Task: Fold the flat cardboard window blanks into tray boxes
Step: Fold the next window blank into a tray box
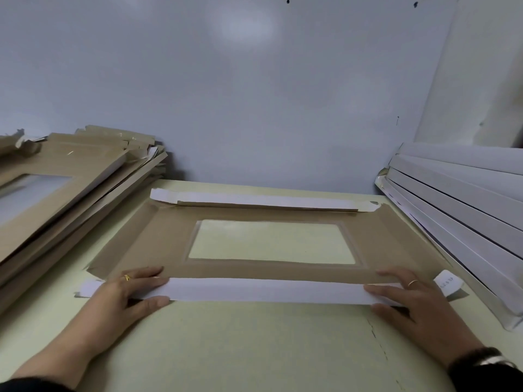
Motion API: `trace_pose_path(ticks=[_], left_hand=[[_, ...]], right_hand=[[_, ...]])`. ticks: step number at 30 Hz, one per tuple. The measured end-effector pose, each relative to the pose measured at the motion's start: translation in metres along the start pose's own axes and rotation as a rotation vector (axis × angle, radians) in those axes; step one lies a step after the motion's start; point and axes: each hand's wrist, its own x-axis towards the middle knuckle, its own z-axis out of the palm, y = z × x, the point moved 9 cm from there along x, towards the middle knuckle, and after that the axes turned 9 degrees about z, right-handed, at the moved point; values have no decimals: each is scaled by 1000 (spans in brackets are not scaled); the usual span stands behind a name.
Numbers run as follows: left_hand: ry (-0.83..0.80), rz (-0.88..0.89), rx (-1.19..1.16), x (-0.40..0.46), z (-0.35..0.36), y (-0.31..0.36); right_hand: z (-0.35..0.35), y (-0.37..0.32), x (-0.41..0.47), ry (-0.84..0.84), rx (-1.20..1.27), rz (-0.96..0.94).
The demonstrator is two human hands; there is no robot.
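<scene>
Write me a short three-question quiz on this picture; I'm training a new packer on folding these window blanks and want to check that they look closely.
1. True or false: the near flap of the blank on the table is folded over, white side up.
2. Which hands touch that flap? A) left only B) right only C) both
3. Fill in: the stack of brown blanks lies to the person's ____.

Key
1. True; the far flap is folded likewise.
2. C: the left hand and the right hand each grip one end.
3. Left; white folded pieces are piled on the right.
</scene>
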Motion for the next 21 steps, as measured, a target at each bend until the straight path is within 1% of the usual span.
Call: trace_pose_path(ticks=[2, 10, 14, 16, 18, 21], left_hand=[[34, -10, 26, 2, -4, -2], [170, 14, 140, 7, -22, 6], [217, 22, 158, 5, -33, 13], [239, -7, 176, 4, -35, 11], [253, -73, 217, 7, -35, 2], [246, -141, 286, 14, -31, -5]], right_hand=[[0, 4, 1, 0, 18, 31], [-15, 18, 9, 110, 30, 119], [-22, 19, 8, 145, -21, 146], [-23, 22, 8, 146, 13, 198], [-22, 28, 10, 144, 48, 254], [-15, 33, 15, 117, -2, 294]])
